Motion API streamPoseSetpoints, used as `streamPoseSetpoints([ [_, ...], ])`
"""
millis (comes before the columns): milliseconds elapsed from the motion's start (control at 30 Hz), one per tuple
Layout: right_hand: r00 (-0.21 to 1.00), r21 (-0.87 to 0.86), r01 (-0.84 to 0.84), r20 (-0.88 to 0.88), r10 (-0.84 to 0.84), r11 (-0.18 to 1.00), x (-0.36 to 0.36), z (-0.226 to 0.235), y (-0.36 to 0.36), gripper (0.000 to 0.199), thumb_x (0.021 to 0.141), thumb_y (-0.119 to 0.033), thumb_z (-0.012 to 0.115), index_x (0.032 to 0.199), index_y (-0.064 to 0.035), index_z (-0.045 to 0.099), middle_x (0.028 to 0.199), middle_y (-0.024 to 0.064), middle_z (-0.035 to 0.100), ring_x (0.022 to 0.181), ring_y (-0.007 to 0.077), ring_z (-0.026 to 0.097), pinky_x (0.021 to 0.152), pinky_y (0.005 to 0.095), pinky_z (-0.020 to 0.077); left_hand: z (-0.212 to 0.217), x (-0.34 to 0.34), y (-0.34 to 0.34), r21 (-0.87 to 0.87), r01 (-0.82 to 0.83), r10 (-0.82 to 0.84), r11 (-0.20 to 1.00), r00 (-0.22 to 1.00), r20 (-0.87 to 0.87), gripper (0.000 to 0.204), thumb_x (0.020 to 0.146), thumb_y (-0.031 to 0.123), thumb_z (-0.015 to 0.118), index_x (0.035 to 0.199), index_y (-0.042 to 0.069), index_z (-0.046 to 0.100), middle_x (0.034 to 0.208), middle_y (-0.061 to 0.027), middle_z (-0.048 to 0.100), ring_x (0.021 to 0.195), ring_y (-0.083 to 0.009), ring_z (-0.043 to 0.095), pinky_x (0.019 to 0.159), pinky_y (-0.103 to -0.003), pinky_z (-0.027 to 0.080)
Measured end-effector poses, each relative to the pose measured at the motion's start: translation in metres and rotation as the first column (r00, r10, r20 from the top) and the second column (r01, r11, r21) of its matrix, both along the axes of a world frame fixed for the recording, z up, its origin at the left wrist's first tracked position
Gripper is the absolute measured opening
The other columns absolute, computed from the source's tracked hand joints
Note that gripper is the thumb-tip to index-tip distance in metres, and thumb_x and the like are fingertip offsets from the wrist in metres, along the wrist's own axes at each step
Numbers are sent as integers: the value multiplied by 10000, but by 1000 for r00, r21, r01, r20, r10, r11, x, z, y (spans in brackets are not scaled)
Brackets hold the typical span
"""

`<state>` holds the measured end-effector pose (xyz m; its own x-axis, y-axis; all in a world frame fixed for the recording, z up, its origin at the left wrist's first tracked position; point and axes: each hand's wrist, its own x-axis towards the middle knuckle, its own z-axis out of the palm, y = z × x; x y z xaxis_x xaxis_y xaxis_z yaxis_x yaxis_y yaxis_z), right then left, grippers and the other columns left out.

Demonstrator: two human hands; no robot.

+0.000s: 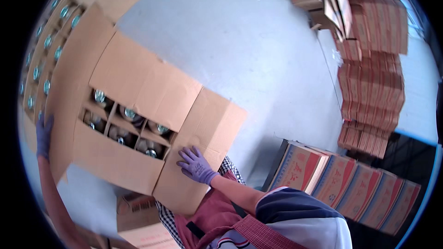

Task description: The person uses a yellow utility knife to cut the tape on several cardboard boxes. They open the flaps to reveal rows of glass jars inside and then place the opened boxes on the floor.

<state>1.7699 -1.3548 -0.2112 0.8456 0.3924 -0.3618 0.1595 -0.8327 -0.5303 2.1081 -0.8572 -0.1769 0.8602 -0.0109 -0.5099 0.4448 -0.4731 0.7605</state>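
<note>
An open cardboard carton [120,157] stands in front of me with its flaps spread outward. Inside, cardboard dividers [142,133] part several clear glass bottles [151,151], their tops facing up. My right hand [198,165], in a purple glove, lies with fingers spread on the carton's near right flap [214,124]. At the far left, my left hand [44,136], gloved the same, rests with fingers stretched out against the outer side of the raised left flap [76,74]. The fingertips of both hands show, and neither holds a bottle.
Beyond the left flap, another open carton holds several bottles [47,41] in dividers. Flattened cartons [371,87] are stacked along the right. Several printed cartons [297,168] stand in a row at the lower right. Another box [136,214] sits below the carton. Grey floor [221,50] lies ahead.
</note>
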Motion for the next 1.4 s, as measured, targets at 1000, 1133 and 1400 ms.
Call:
streamPoseSetpoints([
  [1000,-168,-113,892,-982,-87,-437,-80,-96,-77,431,866,-253,528,1230,-50,418,1203,137,488,1105,302,478,917,476,403,54,-53,-105,-154,88,-146,984,897,-417,516,745,277,711,1123,-27,536,964,-68,613,819,-105,572,720,-254,467],
  [1133,-207,-269,710,-963,172,-651,-63,-69,-92,674,846,-550,402,1331,-86,335,1351,151,371,1221,338,372,1000,502,323,-32,-23,-88,773,162,-229,613,973,-23,358,796,320,626,1035,57,581,1000,-140,616,868,-235,602,747,-337,471],
  [1400,-181,-77,783,-978,-107,-617,-106,-174,-96,736,815,-636,355,1331,-112,341,1354,127,373,1230,324,372,1014,510,296,-207,-96,-167,711,116,-130,694,991,-35,351,833,378,537,1055,111,590,1032,-154,604,992,-356,552,843,-407,439],
])
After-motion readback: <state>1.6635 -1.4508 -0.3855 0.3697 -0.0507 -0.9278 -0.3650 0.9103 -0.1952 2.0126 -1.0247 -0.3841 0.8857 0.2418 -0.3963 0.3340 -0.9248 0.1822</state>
